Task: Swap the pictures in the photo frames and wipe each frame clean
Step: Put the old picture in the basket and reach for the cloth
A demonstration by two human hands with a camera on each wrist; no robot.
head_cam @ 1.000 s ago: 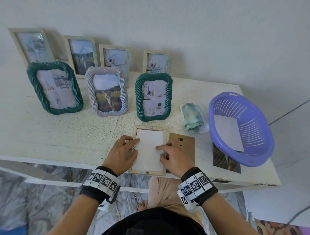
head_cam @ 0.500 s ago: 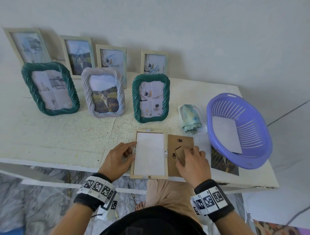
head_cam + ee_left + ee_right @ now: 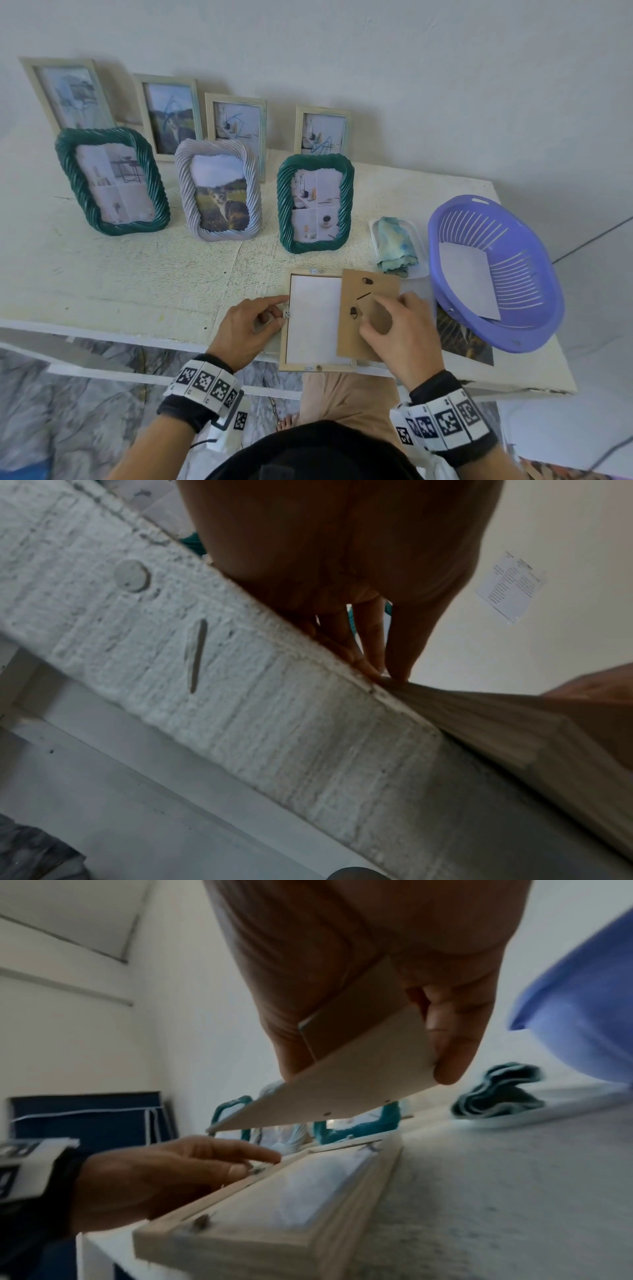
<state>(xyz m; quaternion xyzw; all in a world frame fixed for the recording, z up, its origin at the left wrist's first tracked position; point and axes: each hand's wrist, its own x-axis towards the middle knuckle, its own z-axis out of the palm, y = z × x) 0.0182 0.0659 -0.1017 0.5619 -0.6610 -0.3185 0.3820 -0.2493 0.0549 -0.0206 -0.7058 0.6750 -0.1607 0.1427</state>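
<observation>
A light wooden photo frame point(image 3: 317, 367) lies face down at the table's front edge, with a white sheet point(image 3: 313, 322) in its opening. My right hand point(image 3: 397, 329) pinches the brown backing board point(image 3: 371, 294) and holds it tilted above the frame's right side; in the right wrist view the board point(image 3: 359, 1074) hangs clear of the frame point(image 3: 274, 1231). My left hand point(image 3: 253, 325) rests its fingertips on the frame's left rail beside a small metal tab point(image 3: 287, 314). In the left wrist view its fingers point(image 3: 377, 653) press down on the frame's edge point(image 3: 514, 723).
A folded teal cloth point(image 3: 397, 250) lies on a white tray right of the frame. A purple basket point(image 3: 513, 233) holds a white sheet point(image 3: 469, 277), and a dark print point(image 3: 462, 339) pokes out under it. Two green frames point(image 3: 113, 181) point(image 3: 315, 204), a grey one point(image 3: 219, 190) and several wooden ones stand behind.
My right hand left the white sheet, went right to the backing board, picked it up and brought it over the frame. My left hand slid to the frame's left rail.
</observation>
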